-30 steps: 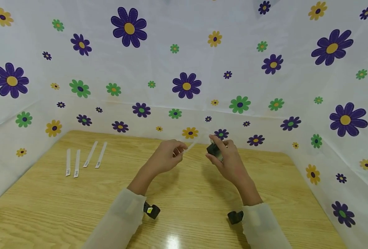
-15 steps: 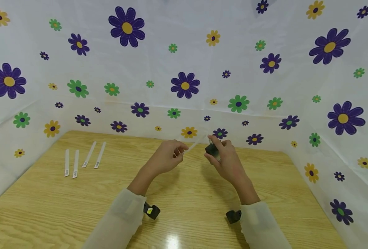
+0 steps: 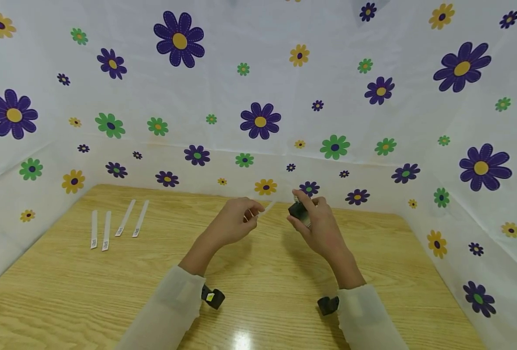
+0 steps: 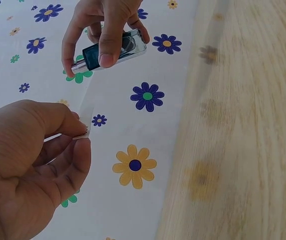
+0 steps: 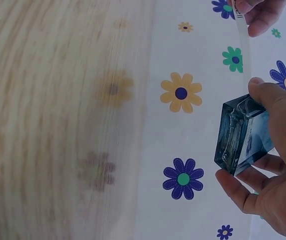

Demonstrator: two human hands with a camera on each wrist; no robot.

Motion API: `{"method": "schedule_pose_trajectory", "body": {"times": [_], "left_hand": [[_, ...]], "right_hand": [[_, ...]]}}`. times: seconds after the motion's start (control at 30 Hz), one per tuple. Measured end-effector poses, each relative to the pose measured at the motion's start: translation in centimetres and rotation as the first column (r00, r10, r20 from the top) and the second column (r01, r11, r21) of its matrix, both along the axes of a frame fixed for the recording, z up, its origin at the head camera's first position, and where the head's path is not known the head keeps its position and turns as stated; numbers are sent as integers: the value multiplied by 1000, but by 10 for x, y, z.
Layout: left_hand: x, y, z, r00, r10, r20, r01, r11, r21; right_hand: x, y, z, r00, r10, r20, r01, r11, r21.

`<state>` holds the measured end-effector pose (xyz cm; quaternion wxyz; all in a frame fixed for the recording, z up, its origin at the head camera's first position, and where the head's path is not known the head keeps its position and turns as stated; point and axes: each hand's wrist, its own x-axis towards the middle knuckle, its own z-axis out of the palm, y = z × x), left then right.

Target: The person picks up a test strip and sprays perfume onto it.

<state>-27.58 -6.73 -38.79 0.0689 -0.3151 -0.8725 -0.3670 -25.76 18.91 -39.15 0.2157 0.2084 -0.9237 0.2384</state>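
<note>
My left hand pinches one end of a narrow white paper tester strip between thumb and fingers; its free end slants up toward the right. Black print on the strip shows at the pinched end in the right wrist view. To the right, my right hand grips a blue-tinted glass perfume bottle, held above the table and tilted. The index fingertip rests on the silver spray top, which points toward the strip. A gap separates bottle and strip in the head view.
Several more white tester strips lie apart on the left of the wooden table, their printed ends nearest me. A white cloth with flowers walls in the back and both sides. Small black cameras sit on both wrists.
Both hands stay almost in place, with the same holds on strip and bottle. The strip's free end appears a little lower and shorter than half a second ago.
</note>
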Motion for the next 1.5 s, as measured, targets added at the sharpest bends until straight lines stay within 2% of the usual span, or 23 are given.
{"method": "schedule_pose_trajectory", "body": {"times": [0.77,1.1,1.5], "left_hand": [[1,1,1,1000,-9,-20,9,1000,5],[3,1,3,1000,13,-11,-13,1000,-1],[-4,-1,-12,999,41,27,-41,999,-19]], "right_hand": [[4,-1,2,1000,-7,5,7,1000,-7],[3,-1,3,1000,-10,1,10,1000,-17],[4,5,9,1000,-15,25,16,999,-43]]}}
